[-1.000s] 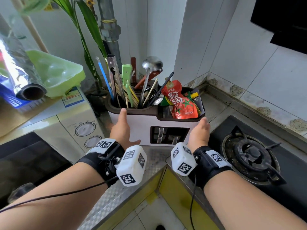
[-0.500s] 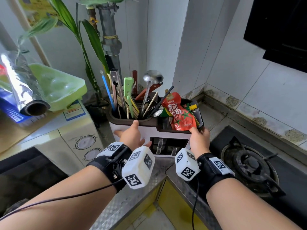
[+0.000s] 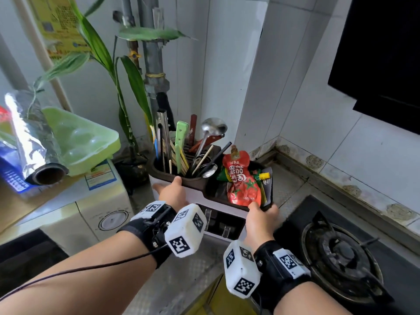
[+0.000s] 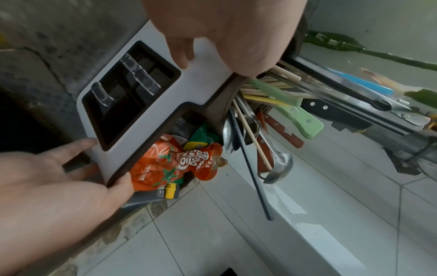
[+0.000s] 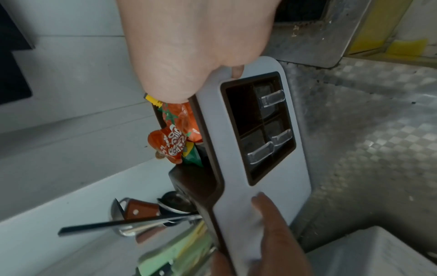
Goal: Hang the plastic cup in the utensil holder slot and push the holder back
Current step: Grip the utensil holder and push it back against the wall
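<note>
Gripping white plastic utensil holder with brown rim at counter's far corner: left hand clasps left front, right hand pinches right rim. Rigid, top-heavy with upright utensils; push low. Plastic cup not visible.

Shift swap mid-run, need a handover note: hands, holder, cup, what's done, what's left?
Left hand: grip on the utensil holder, thumb on the brown rim, fingers on the white front.
Right hand: grip on the holder's right end, thumb on the rim.
Holder: upright on the steel counter, beside the gas stove, short of the corner walls.
Cup: clear plastic tabs sit in the front slot; cannot tell if they are the cup.
Left: check the cup, probably finish pushing the holder back, release.
</note>
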